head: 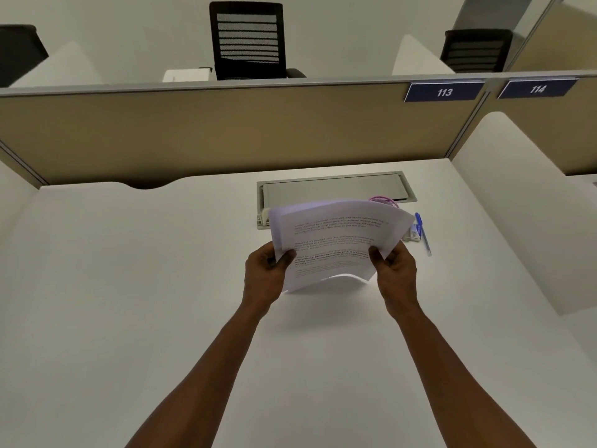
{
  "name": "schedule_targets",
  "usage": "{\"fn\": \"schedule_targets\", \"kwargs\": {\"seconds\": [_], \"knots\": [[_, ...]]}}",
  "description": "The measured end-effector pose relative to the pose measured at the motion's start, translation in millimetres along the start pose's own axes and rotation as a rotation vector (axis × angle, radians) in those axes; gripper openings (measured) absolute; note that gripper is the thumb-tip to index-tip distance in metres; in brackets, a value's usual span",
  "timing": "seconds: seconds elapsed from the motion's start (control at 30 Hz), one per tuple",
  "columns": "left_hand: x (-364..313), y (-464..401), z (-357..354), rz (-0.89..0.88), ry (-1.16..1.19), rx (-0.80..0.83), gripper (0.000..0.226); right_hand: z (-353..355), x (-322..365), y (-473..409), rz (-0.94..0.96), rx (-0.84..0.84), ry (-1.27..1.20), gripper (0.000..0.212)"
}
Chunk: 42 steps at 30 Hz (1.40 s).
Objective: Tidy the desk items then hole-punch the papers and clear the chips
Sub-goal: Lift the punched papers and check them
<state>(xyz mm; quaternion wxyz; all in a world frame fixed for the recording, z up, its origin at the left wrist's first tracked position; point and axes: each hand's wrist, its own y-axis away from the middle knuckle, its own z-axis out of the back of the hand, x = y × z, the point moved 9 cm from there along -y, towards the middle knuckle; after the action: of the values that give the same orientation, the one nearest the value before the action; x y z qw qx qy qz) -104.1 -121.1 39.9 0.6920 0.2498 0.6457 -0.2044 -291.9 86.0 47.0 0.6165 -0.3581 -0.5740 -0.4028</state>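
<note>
Both hands grip the papers (pixel 336 240) above the surface (pixel 129 286): left hand (pixel 268 270) pinches the left edge, right hand (pixel 395 265) the right, thumbs on top. Stack curls, tilted w/ text facing up. Behind it a hole punch (pixel 263 218), mostly hidden, a pink item (pixel 384 200) & blue pen (pixel 422 232) lie near the cable tray (pixel 336 189).
</note>
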Motion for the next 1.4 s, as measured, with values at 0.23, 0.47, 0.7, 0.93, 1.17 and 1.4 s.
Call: {"fn": "schedule_targets", "kwargs": {"seconds": [0.23,0.47,0.7,0.93,1.17,1.4], "knots": [[3,-1,3,0.016,-0.006,-0.04,0.019,-2,-10,0,-0.036,0.003,0.027,0.025],[0,-5,6,0.002,-0.024,-0.089,0.019,-3,-7,-2,-0.055,-0.009,0.03,0.028],[-3,-6,6,-0.024,-0.011,-0.086,0.02,-3,-8,-3,-0.061,-0.006,0.053,0.029],[-11,-7,5,-0.076,-0.021,-0.068,0.017,-5,0,-5,-0.047,-0.02,0.038,0.029],[-5,-9,3,-0.045,-0.037,-0.069,0.016,-6,-7,-4,-0.077,-0.022,0.015,0.029],[-4,-11,2,-0.046,-0.055,-0.051,0.019,-7,-11,-5,-0.079,-0.015,0.031,0.029]]}}
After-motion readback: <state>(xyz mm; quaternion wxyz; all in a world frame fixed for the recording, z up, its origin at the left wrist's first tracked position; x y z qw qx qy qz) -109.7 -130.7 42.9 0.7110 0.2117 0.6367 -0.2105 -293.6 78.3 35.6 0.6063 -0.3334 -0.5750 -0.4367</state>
